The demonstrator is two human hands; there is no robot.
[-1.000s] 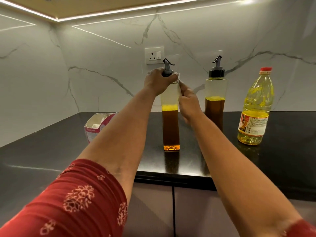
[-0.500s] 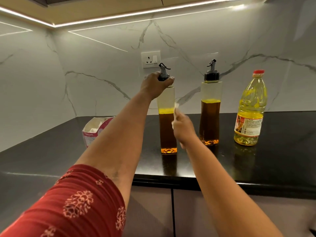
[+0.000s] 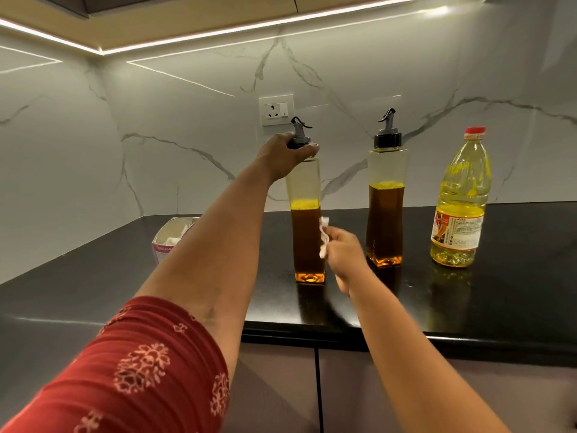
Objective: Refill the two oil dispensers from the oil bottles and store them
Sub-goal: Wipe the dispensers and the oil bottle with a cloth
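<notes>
Right now the left hand (image 3: 282, 156) is curled over the black cap of the nearer oil dispenser (image 3: 307, 226), fingers wrapped round its neck, the spout poking up just past them. Lower down, the right hand (image 3: 343, 251) pinches a small white tissue (image 3: 324, 239) against that dispenser's side, fingertips pressed together on it. Beyond the right hand's knuckles stands the second oil dispenser (image 3: 386, 207) on the black counter (image 3: 515, 292), and further right the yellow oil bottle (image 3: 460, 204), red cap on. Left of the left forearm sits an open tissue box (image 3: 170, 242).
</notes>
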